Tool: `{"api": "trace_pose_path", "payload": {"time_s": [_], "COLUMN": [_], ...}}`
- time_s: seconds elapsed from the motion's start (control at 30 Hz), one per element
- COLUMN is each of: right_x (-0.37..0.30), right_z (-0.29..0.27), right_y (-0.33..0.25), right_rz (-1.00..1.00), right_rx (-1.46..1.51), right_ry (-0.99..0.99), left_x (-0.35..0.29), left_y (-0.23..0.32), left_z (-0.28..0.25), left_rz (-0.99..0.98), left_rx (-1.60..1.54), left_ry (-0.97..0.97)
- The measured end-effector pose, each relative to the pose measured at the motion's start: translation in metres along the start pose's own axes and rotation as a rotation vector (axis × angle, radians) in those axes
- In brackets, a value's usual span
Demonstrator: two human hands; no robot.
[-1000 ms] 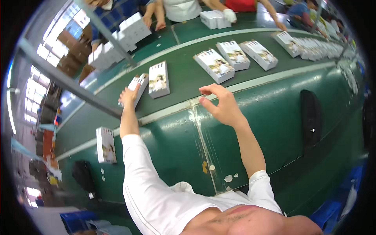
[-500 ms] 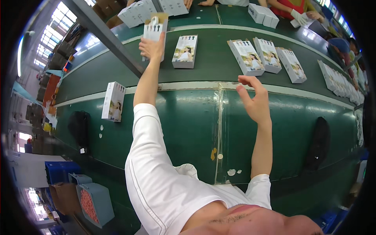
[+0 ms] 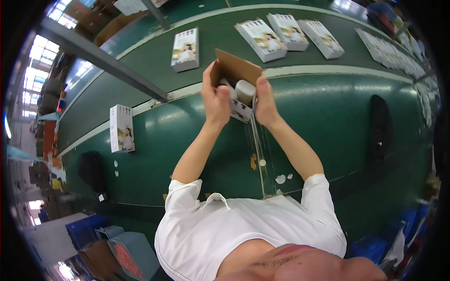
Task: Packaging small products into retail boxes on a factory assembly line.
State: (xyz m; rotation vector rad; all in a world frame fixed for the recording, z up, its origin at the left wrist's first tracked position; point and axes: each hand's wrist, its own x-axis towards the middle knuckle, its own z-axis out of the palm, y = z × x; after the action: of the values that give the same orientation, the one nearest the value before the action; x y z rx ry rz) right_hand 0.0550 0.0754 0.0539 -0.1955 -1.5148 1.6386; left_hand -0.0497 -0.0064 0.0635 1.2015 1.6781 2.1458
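Observation:
Between my hands is an opened carton (image 3: 241,111), held over the green table with its brown inner flap (image 3: 240,65) raised. Inside it a white rounded item (image 3: 244,90) shows, with another pale piece beside it; their kind I cannot make out. My left hand (image 3: 217,100) grips the carton's left side, thumb toward the opening. My right hand (image 3: 266,104) is closed on its right side, thumb up by the flap. A closed white printed carton (image 3: 121,129) stands on the table to the left. Another (image 3: 185,50) lies on the belt beyond my left hand.
Three more cartons (image 3: 262,40) lie on the belt ahead to the right, with a row of white packs (image 3: 391,54) farther right. A grey metal post (image 3: 101,61) slants across the left. Black objects (image 3: 91,173) lie at both sides. Blue-grey bins (image 3: 136,255) stand lower left.
My left hand has brought the carton from the far belt toward me. My right hand has joined it on the carton. The carton's top is now open toward me, and the view has shifted.

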Motion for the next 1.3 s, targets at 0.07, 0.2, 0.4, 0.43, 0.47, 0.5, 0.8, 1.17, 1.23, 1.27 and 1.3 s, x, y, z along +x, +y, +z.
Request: {"api": "trace_pose_path", "payload": {"time_s": [0.07, 0.2, 0.4, 0.43, 0.47, 0.5, 0.8, 1.17, 1.23, 1.27, 1.3], "right_x": [-0.008, -0.018, -0.009, -0.003, -0.002, -0.002, 0.001, 0.001, -0.004, -0.004, -0.004], "right_z": [0.009, 0.008, 0.008, 0.009, 0.008, 0.006, -0.009, -0.007, -0.008, -0.007, -0.007], "right_y": [-0.010, -0.010, -0.025, -0.027, -0.029, -0.032, -0.064, -0.055, -0.052, -0.053, -0.053], "right_rz": [-0.006, -0.109, 0.209, 0.178, 0.168, 0.157, -0.379, -0.551, -0.585, -0.583, -0.619], "right_rx": [-0.001, 0.192, 0.184, 0.117, 0.069, 0.020, -0.579, -0.596, -0.643, -0.639, -0.660], "right_ry": [0.021, 0.075, -0.153, -0.169, -0.193, -0.216, -0.550, -0.416, -0.400, -0.406, -0.396], "left_x": [-0.007, -0.024, -0.037, -0.035, -0.033, -0.029, -0.018, -0.024, -0.026, -0.028, -0.031], "left_y": [0.009, 0.042, 0.047, 0.045, 0.042, 0.033, -0.003, 0.006, 0.000, -0.002, -0.003], "left_z": [-0.002, -0.006, -0.026, -0.029, -0.031, -0.030, -0.055, -0.039, -0.037, -0.036, -0.031], "left_rz": [-0.135, -0.360, -0.346, -0.307, -0.267, -0.048, 0.557, 0.498, 0.583, 0.601, 0.598], "left_rx": [-0.213, -0.362, -0.244, -0.231, -0.217, -0.135, 0.151, 0.010, 0.038, 0.050, 0.055], "left_ry": [-0.020, 0.037, 0.010, 0.017, 0.023, 0.029, -0.150, -0.059, -0.031, -0.045, -0.039]}}
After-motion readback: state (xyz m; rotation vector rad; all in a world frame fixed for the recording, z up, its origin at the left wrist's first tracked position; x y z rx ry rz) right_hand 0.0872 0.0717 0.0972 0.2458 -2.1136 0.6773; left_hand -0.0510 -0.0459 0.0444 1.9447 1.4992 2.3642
